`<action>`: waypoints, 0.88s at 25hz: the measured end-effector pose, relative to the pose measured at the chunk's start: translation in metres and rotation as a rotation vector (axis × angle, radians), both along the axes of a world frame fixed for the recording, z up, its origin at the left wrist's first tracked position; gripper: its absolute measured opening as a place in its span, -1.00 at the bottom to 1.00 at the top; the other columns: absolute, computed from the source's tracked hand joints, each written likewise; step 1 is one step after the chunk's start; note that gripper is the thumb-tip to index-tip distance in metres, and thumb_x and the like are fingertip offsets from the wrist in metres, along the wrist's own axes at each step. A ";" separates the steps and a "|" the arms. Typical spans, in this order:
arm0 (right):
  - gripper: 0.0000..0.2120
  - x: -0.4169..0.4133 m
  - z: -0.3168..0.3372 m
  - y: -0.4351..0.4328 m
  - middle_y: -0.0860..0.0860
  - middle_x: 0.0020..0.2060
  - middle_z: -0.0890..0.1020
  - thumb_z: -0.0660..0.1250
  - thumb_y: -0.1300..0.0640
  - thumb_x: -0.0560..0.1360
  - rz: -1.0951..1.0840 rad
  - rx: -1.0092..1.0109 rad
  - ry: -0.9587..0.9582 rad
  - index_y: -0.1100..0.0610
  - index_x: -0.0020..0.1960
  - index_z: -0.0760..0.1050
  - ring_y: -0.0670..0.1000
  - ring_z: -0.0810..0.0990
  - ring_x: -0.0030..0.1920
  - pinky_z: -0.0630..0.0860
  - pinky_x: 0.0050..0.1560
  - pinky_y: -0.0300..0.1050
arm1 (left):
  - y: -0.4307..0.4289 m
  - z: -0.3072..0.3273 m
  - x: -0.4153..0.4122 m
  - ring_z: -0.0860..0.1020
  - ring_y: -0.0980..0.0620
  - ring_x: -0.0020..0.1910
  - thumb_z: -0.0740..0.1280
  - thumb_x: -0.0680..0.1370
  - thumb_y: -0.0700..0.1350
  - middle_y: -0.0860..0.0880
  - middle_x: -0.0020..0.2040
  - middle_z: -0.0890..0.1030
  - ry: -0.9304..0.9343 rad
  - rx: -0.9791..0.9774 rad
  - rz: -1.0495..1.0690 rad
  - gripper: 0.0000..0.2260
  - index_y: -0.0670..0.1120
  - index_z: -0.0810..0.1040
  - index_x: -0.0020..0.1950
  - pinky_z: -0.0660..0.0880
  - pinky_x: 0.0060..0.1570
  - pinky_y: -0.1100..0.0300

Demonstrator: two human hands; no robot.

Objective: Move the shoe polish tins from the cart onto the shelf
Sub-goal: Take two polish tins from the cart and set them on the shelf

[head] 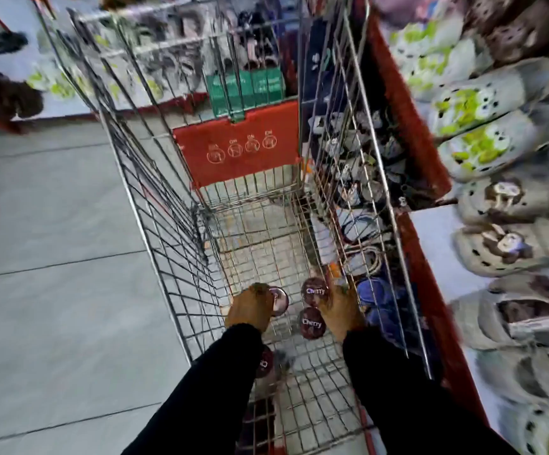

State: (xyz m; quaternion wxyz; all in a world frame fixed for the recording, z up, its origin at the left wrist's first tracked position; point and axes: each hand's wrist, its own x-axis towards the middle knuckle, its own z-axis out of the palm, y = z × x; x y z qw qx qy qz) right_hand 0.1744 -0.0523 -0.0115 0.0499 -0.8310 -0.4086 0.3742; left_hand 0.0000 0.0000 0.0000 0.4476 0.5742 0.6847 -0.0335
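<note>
Both hands reach down into a wire cart point(181, 224), black sleeves point(214, 389) covering the arms. The left hand point(250, 307) is curled over a round tin point(278, 301) at the left of the cart floor, fingers wrapped around its near edge so only the right part of the lid shows. The right hand point(340, 310) lies against the right wall of the cart, its fingers bent downward; whether it grips anything cannot be told. Just left of it sits a dark tin marked "Cherry" point(315, 291), touching or almost touching the fingers. A second "Cherry" tin point(312, 323) lies nearer, between the two hands. Another tin point(264, 362) rests near the left sleeve, partly hidden by it. A red flap point(238, 146) with white symbols stands at the far end of the cart. To the right, a red-edged shelf point(431, 307) carries grey clogs point(496, 93) with green and brown decorations. Grey floor tiles point(53, 241) spread to the left.
</note>
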 end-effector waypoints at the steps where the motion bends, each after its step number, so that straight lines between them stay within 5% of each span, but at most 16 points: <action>1: -0.40 0.003 -0.014 0.005 0.18 0.46 0.40 0.29 0.04 0.57 -0.022 -0.010 -0.009 0.19 0.54 0.24 0.17 0.39 0.45 0.33 0.44 -0.03 | 0.002 -0.016 0.002 0.60 -0.16 0.22 0.24 0.59 0.02 -0.14 0.26 0.64 0.015 -0.013 0.014 -0.68 -0.03 0.56 0.29 0.54 0.16 0.05; 6: -0.47 0.005 -0.052 0.016 0.21 0.38 0.44 0.33 0.00 0.53 -0.068 -0.121 -0.049 0.22 0.41 0.34 0.20 0.43 0.39 0.43 0.33 0.07 | 0.006 -0.071 0.014 0.53 -0.17 0.33 0.40 0.47 0.09 -0.15 0.40 0.49 0.092 -0.128 0.089 -0.42 -0.13 0.44 0.43 0.48 0.25 0.02; 12: -0.35 0.008 -0.060 0.019 0.17 0.30 0.46 0.51 -0.03 0.39 -0.083 -0.047 -0.039 0.19 0.36 0.39 0.17 0.45 0.34 0.45 0.31 0.07 | 0.000 -0.085 0.017 0.58 -0.22 0.17 0.46 0.43 0.10 -0.15 0.27 0.40 0.191 -0.049 -0.009 -0.48 -0.09 0.47 0.30 0.57 0.10 -0.09; 18: -0.55 0.001 -0.053 0.010 0.19 0.25 0.60 0.42 0.13 0.50 -0.305 0.051 0.003 0.19 0.33 0.40 0.20 0.59 0.25 0.52 0.24 0.06 | -0.003 -0.075 0.010 0.60 -0.18 0.18 0.42 0.49 -0.07 -0.17 0.19 0.63 -0.012 -0.075 0.213 -0.63 -0.15 0.51 0.25 0.54 0.17 0.01; 22: -0.71 -0.005 -0.040 0.000 0.27 0.18 0.63 0.33 0.24 0.54 -0.415 0.160 0.083 0.26 0.25 0.48 0.22 0.62 0.18 0.54 0.19 0.01 | -0.006 -0.051 0.007 0.61 -0.15 0.20 0.38 0.53 0.00 -0.17 0.16 0.69 -0.064 -0.122 0.426 -0.65 -0.16 0.61 0.23 0.50 0.19 0.08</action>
